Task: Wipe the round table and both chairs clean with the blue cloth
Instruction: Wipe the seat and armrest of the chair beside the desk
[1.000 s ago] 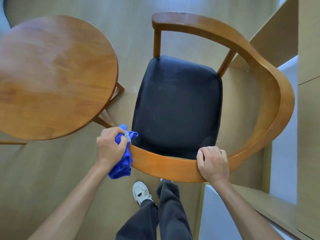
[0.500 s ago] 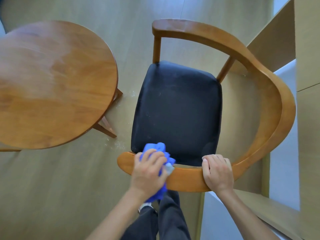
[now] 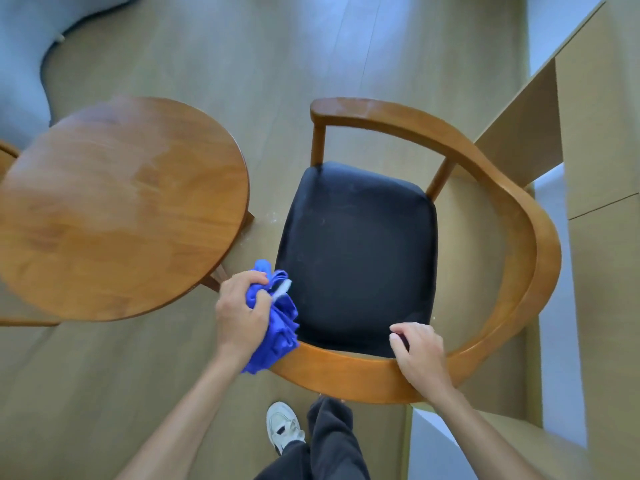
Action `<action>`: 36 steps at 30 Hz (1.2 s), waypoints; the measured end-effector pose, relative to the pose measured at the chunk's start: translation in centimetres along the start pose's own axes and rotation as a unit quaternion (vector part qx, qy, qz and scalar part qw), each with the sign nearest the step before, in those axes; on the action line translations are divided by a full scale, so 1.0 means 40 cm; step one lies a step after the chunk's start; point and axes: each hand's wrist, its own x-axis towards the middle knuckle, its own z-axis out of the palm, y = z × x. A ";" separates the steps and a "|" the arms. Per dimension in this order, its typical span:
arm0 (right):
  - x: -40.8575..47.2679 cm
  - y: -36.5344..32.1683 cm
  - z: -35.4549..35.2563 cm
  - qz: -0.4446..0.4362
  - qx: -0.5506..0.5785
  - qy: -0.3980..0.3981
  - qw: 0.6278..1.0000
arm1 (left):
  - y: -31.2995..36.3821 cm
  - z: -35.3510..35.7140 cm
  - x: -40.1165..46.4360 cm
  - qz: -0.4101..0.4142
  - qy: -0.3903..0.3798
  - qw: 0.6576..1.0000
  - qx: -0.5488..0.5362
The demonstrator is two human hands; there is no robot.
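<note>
Head view: left hand gripped the bunched blue cloth against the near end of the curved wooden chair rail, probably to rub it. Right hand curled over the rail, steadying the black-seated chair beside the round wooden table.

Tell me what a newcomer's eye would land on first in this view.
The bright blue cloth stands out first, bunched in the left hand at the near left end of the chair's curved wooden rail. Next comes the black seat in the middle, ringed by that rail, which the right hand grips nearer the person. The round table fills the left side.
</note>
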 end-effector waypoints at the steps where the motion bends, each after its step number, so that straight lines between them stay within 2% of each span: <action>1: 0.004 -0.046 -0.028 -0.007 0.058 -0.015 0.998 | 0.041 0.004 -0.008 0.021 -0.010 1.000 -0.017; 4: 0.013 -0.228 -0.139 -0.040 0.240 -0.036 0.969 | 0.171 0.014 -0.023 0.066 -0.043 0.995 -0.057; 6: 0.024 -0.326 -0.218 -0.063 0.307 -0.014 0.950 | 0.247 0.014 -0.025 0.086 -0.079 0.990 -0.082; 9: 0.053 -0.393 -0.369 -0.145 0.298 0.013 0.943 | 0.372 -0.013 -0.006 0.115 -0.147 0.976 -0.109; 11: 0.079 -0.408 -0.462 -0.183 0.260 -0.002 0.948 | 0.450 -0.042 0.011 0.133 -0.184 0.965 -0.127; 13: 0.104 -0.428 -0.548 -0.157 0.291 -0.061 0.942 | 0.515 -0.071 0.027 0.170 -0.195 0.957 -0.129; 16: 0.143 -0.461 -0.650 -0.092 0.412 -0.124 0.898 | 0.595 -0.110 0.043 0.228 -0.191 0.947 -0.123; 19: 0.173 -0.492 -0.727 -0.144 0.341 -0.106 0.923 | 0.647 -0.149 0.062 0.268 -0.205 0.933 -0.126; 24: 0.200 -0.530 -0.826 -0.221 0.244 -0.142 0.934 | 0.680 -0.209 0.102 0.307 -0.244 0.910 -0.138; 31: 0.206 -0.609 -0.906 -0.287 0.153 -0.002 0.946 | 0.741 -0.275 0.136 0.297 -0.301 0.874 -0.238; 33: 0.198 -0.635 -0.929 -0.305 0.139 0.027 0.942 | 0.765 -0.279 0.145 0.297 -0.280 0.885 -0.224; 36: 0.185 -0.661 -0.953 -0.323 0.114 0.057 0.938 | 0.774 -0.275 0.174 0.318 -0.197 0.918 -0.130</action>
